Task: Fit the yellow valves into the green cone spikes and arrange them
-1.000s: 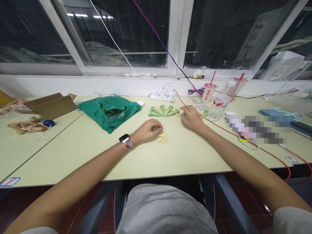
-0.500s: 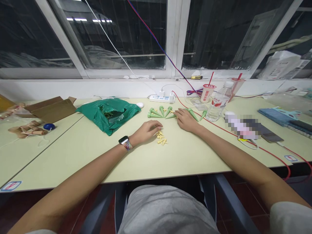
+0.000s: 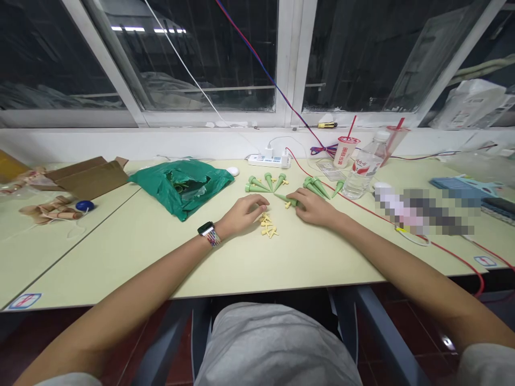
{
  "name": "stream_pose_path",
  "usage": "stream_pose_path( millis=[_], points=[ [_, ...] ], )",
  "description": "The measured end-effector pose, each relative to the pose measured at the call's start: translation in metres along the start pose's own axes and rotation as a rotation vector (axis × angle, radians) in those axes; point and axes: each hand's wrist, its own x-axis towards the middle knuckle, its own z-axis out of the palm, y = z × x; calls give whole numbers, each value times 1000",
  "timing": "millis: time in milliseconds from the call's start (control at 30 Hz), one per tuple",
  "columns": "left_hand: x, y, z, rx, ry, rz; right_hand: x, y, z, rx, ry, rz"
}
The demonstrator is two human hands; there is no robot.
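My left hand (image 3: 243,213) rests on the pale yellow table (image 3: 120,257) with curled fingers, right beside a small heap of yellow plastic pieces (image 3: 269,225). Whether those fingers hold a piece is hidden. My right hand (image 3: 314,208) pinches the wide end of a green plastic cone spike (image 3: 282,198), whose tip points left. Behind my hands lie several more green spikes: one group (image 3: 261,184) is at the left and another (image 3: 315,187) just past my right hand. A smartwatch (image 3: 206,232) sits on my left wrist.
A green plastic bag (image 3: 181,188) and a cardboard box (image 3: 86,177) stand left of my hands. A power strip (image 3: 269,161) lies at the back. A water bottle (image 3: 362,170), a drinks cup (image 3: 346,150) and a red cable (image 3: 362,209) are to the right.
My right hand has moved left and now pinches a green spike. Other spikes have gathered just past that hand. My left hand stays beside the yellow pieces.
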Motion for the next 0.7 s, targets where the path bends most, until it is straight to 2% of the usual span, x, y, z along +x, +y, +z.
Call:
stream_pose_path(
  millis=[133, 300, 467, 700],
  points=[
    [0, -2, 0, 19, 75, 30, 5, -15, 3, 143, 136, -24],
    [0, 1, 2, 4, 98, 115, 8, -45, 9, 249, 309, -127],
    [-2, 6, 2, 4, 168, 169, 7, -65, 16, 322, 315, -152],
    [-5, 12, 5, -12, 241, 170, 7, -56, 12, 210, 357, -243]
  ],
)
